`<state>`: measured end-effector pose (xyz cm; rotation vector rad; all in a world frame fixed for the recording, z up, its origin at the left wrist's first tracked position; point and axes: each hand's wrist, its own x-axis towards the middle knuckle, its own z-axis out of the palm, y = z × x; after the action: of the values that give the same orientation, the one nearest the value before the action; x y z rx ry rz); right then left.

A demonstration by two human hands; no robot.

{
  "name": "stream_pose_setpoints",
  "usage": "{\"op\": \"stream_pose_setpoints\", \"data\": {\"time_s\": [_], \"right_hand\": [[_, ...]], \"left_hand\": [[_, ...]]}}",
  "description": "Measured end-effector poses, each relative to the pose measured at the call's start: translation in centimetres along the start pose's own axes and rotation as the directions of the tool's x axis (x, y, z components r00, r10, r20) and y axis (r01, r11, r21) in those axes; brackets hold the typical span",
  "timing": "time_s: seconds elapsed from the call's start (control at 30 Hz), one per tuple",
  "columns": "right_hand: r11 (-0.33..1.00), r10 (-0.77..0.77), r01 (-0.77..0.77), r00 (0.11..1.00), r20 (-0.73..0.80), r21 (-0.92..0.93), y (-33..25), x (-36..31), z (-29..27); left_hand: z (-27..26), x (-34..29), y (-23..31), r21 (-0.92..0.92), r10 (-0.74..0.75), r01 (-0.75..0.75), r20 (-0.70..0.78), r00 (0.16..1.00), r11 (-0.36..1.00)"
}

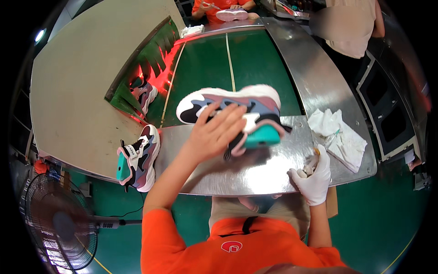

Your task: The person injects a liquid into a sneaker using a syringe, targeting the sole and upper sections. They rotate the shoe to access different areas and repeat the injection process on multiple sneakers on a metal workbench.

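My bare left hand [216,129] lies across the upper of a sneaker [267,101] and grips it. This sneaker is tilted on its side above the metal ledge, its white sole turned away from me. A teal shoe form [262,136] fills its opening, and black loops hang at the heel. Over the right part of the ledge, my right hand [317,178] wears a white glove. Its fingers curl around a small, crumpled, greyish-white wad [311,164]; a yellowish bit shows beside it.
A matching sneaker [145,160] stands left on the ledge [196,176]. Another shoe [147,98] sits by green flaps [132,68] under red light. White cloths [340,139] lie right. The green belt [205,68] runs toward a co-worker [213,13] holding a shoe. A fan [64,223] stands lower left.
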<state>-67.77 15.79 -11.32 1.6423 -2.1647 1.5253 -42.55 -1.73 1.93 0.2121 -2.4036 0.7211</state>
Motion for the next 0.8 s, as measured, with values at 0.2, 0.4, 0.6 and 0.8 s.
{"op": "stream_pose_setpoints", "data": {"time_s": [0.2,0.4,0.6,0.8], "right_hand": [[1.0,-0.001,0.001,1.0,-0.006,-0.015,-0.3,-0.1,0.1],[0.999,-0.015,0.014,0.999,-0.033,-0.052,-0.5,0.0,0.0],[0.996,-0.011,0.006,0.999,-0.052,-0.086,-0.5,-0.1,0.2],[0.997,0.071,-0.073,0.996,-0.053,-0.03,-0.8,0.2,-0.2]], "left_hand": [[0.6,0.4,-0.9,0.07,0.01,-0.005,-0.079,0.997,0.998],[-0.3,-0.2,1.0,0.061,0.18,-0.178,-0.03,0.983,0.982],[0.3,1.3,-1.8,0.045,0.201,-0.202,0.019,0.979,0.978],[5.7,3.9,-9.4,-0.199,-0.416,0.388,-0.129,0.9,0.9]]}}
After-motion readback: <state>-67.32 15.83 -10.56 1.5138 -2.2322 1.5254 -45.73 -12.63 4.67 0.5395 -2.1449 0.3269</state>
